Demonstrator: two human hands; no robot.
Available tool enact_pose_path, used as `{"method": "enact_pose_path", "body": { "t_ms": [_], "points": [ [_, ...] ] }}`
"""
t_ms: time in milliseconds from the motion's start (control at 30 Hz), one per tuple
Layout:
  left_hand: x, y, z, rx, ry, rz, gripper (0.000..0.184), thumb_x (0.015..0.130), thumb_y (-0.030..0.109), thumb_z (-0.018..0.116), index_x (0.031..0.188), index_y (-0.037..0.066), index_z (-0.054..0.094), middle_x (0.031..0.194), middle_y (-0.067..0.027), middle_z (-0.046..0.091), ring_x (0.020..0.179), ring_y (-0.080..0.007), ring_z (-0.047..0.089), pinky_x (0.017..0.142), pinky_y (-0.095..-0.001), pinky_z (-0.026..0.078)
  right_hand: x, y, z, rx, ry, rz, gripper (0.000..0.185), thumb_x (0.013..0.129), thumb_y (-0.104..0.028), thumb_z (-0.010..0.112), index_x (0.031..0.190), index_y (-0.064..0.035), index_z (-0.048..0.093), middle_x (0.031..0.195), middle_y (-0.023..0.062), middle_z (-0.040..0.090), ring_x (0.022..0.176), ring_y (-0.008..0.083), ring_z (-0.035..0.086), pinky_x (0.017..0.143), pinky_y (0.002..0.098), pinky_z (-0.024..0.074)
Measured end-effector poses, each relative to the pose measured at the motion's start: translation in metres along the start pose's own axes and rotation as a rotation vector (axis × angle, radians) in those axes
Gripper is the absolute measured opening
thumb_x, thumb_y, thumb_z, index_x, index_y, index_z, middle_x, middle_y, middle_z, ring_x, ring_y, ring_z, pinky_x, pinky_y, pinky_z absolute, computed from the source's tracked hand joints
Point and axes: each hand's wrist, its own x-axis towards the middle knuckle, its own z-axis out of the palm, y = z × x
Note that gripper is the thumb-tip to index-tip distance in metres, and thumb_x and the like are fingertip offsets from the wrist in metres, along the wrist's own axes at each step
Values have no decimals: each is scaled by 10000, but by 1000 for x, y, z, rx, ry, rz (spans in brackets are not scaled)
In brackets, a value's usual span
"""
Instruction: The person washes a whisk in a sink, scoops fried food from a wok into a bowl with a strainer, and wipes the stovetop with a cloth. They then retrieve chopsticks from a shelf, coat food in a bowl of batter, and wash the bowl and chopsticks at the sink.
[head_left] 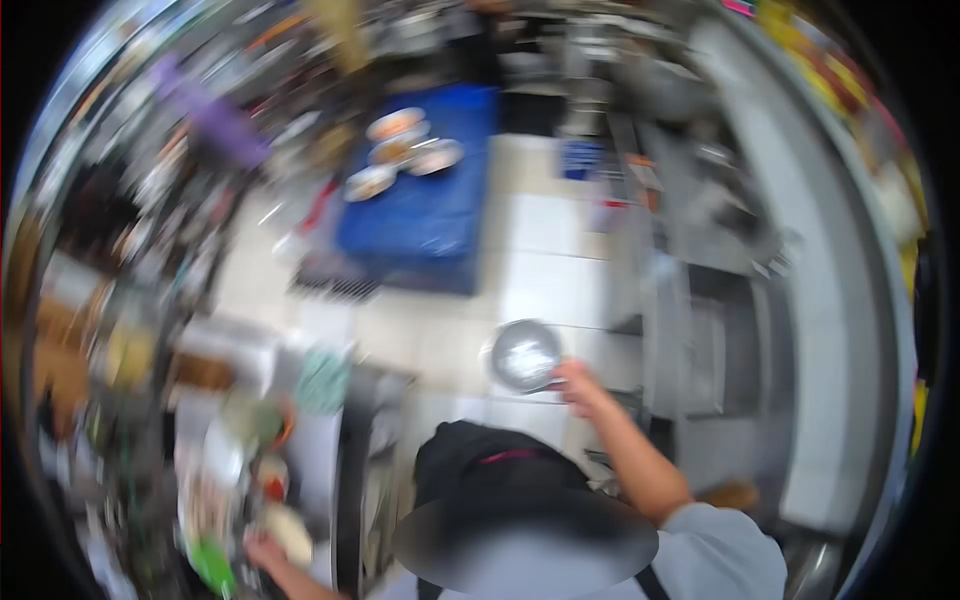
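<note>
My right hand (578, 388) is closed on the edge of a round, shiny metal bowl or pan (526, 356), held out over the tiled floor in front of my body. At the lower left, my left hand (264, 549) is beside a pale round item (286, 532) at the counter. Motion blur hides its fingers, so I cannot tell whether it grips anything. A green item (211, 566) lies just left of that hand.
A blue-topped table (420, 230) with several bowls (397, 124) stands ahead. On the left runs a counter with containers, a teal cloth (323, 380) and food items. Metal sinks (720, 345) and a long pale shelf (815, 400) line the right. Much is blurred.
</note>
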Motion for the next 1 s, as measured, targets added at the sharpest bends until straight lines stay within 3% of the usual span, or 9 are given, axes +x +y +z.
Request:
{"method": "enact_pose_path", "body": {
  "t_ms": [33, 67, 100, 267, 500, 667, 733, 900, 1000],
  "points": [
    [38, -5, -6, -283, -525, -29, 223, 890, 89, 406, 685, 99, 494, 612, -1, 491, 575, -126, 502, 592, -267, 469, -11, -7, -7, 56, 41, -35, 219, 800, -141, 632, 985, -105, 520, 907, 51, 587, 729, 168, 609, 393, 197, 291],
    [53, -24, 30, -432, -251, -67, 196, 857, 39, 443, 674, 108, 450, 597, 11, 434, 526, -136, 444, 540, -281, 439, -25, -18, -12, 201, 36, -35, 200, 796, -83, 616, 966, -100, 512, 902, 51, 588, 718, 156, 613, 363, 186, 260],
    [48, -54, 88, -383, -361, 18, 225, 880, 54, 435, 663, 112, 429, 581, 18, 395, 503, -126, 401, 526, -267, 405, -28, -20, -24, 237, 88, -46, 182, 802, -71, 597, 958, -95, 507, 903, 56, 589, 730, 163, 624, 351, 178, 236],
    [-61, -209, 406, -286, -1153, -718, 298, 942, 116, 406, 648, 150, 366, 578, 49, 323, 498, -73, 272, 479, -251, 246, -38, -25, -92, 485, 317, -159, 211, 793, -60, 606, 979, -76, 507, 852, 62, 562, 741, 187, 629, 360, 182, 248],
    [-337, -448, 710, 408, -1806, -997, 114, 810, 123, 588, 733, 102, 507, 653, 24, 456, 569, -100, 432, 521, -257, 364, -74, -61, -219, 711, 613, -366, 206, 811, -46, 605, 990, -76, 506, 941, 86, 585, 746, 207, 631, 347, 176, 237],
    [-552, -589, 780, 866, -2373, -771, 191, 888, 154, 535, 1028, 93, 649, 695, 15, 536, 628, -76, 477, 542, -239, 380, -94, -93, -296, 743, 906, -346, 212, 811, -51, 609, 997, -80, 512, 944, 81, 597, 739, 227, 642, 342, 178, 249],
    [-618, -675, 772, 540, -2561, -133, 272, 879, 155, 514, 1107, 70, 636, 814, -89, 636, 721, -159, 565, 647, -289, 447, -97, -102, -318, 769, 1001, -333, 234, 799, -56, 618, 1010, -80, 520, 945, 82, 605, 755, 249, 658, 340, 184, 288],
    [-757, -817, 775, 624, -2597, 261, 499, 810, 136, 495, 1306, 90, 492, 1082, -232, 629, 997, -367, 610, 868, -418, 475, -72, -106, -360, 911, 1103, -311, 250, 799, -67, 615, 1029, -62, 516, 963, 103, 614, 782, 301, 681, 330, 192, 337],
    [-807, -797, 808, 973, -2584, 290, 561, 787, 106, 474, 1346, 110, 439, 1131, -254, 602, 1053, -411, 576, 931, -450, 449, -61, -107, -370, 1046, 1119, -344, 264, 804, -83, 613, 1047, -45, 517, 955, 108, 617, 789, 313, 683, 321, 188, 322]
  ]
}}
